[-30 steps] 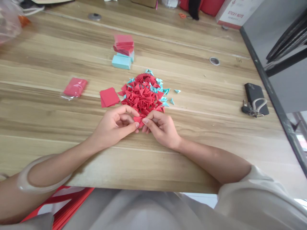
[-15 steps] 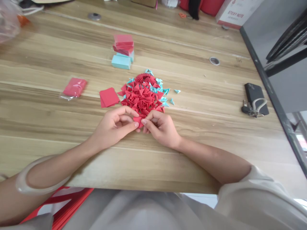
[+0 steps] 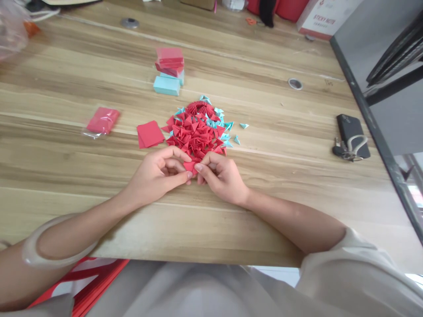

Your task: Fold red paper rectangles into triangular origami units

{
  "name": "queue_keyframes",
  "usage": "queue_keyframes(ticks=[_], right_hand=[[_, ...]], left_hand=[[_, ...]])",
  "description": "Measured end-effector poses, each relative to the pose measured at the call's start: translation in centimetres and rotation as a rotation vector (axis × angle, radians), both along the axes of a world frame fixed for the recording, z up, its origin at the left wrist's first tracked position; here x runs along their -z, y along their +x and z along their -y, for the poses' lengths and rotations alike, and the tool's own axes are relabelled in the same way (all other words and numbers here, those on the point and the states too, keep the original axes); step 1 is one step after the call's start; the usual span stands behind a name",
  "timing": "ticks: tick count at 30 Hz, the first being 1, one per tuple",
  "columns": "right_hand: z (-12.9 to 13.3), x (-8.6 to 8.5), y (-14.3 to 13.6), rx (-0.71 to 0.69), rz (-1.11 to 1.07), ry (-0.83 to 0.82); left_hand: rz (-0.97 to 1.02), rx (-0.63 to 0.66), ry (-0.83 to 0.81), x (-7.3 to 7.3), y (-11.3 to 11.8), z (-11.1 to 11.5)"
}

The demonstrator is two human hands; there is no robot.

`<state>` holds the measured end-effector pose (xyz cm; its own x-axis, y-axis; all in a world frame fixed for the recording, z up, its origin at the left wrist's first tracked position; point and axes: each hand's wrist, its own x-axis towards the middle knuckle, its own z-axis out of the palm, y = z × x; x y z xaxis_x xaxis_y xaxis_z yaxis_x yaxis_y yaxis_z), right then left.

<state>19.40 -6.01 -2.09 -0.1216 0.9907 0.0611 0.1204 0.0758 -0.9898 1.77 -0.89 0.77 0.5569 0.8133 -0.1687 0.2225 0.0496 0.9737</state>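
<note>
A small piece of folded red paper (image 3: 189,167) is between my hands, just in front of a heap of folded red triangles (image 3: 194,134). My left hand (image 3: 159,172) pinches its left side between thumb and fingers. My right hand (image 3: 222,176) grips the right side with thumb and forefinger. Light blue folded triangles (image 3: 228,126) lie along the heap's right and back edges. To the left of the heap rests a short stack of flat red paper (image 3: 150,134). The fingertips partly hide the held paper.
A wrapped red paper pack (image 3: 103,120) lies at the left. Red packs (image 3: 170,60) are stacked on light blue packs (image 3: 167,85) behind the heap. At the right are a black box-shaped object (image 3: 353,130) and keys (image 3: 350,154). A sticky note box (image 3: 325,18) stands at the back.
The red paper between my fingers has tilted slightly, and my left fingertips have shifted a little. My right hand is almost unmoved.
</note>
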Motion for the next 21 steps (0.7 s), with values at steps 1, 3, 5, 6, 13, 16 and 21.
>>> queue_keyframes(ticks=[1, 3, 5, 6, 13, 16, 21], right_hand=[[0.01, -0.03, 0.0, 0.001, 0.002, 0.005], [0.01, -0.07, 0.01, 0.002, 0.006, 0.011], [0.01, -0.09, 0.01, -0.001, 0.011, 0.012], [0.01, -0.1, 0.0, -0.001, 0.013, 0.012], [-0.01, -0.17, -0.05, 0.011, 0.031, 0.006], [-0.02, -0.24, -0.04, 0.012, 0.042, 0.016], [-0.03, -0.33, -0.06, 0.015, 0.07, 0.022]], left_hand=[[0.005, 0.001, -0.005, -0.01, 0.0, -0.01], [0.017, 0.002, -0.013, -0.03, 0.01, -0.02], [0.028, 0.0, -0.02, -0.05, 0.04, 0.02], [0.033, -0.003, -0.024, -0.05, 0.06, 0.04], [0.072, -0.007, -0.036, 0.14, 0.05, 0.09], [0.071, -0.008, -0.031, 0.1, 0.02, 0.02], [0.059, -0.02, -0.013, 0.14, 0.06, 0.06]])
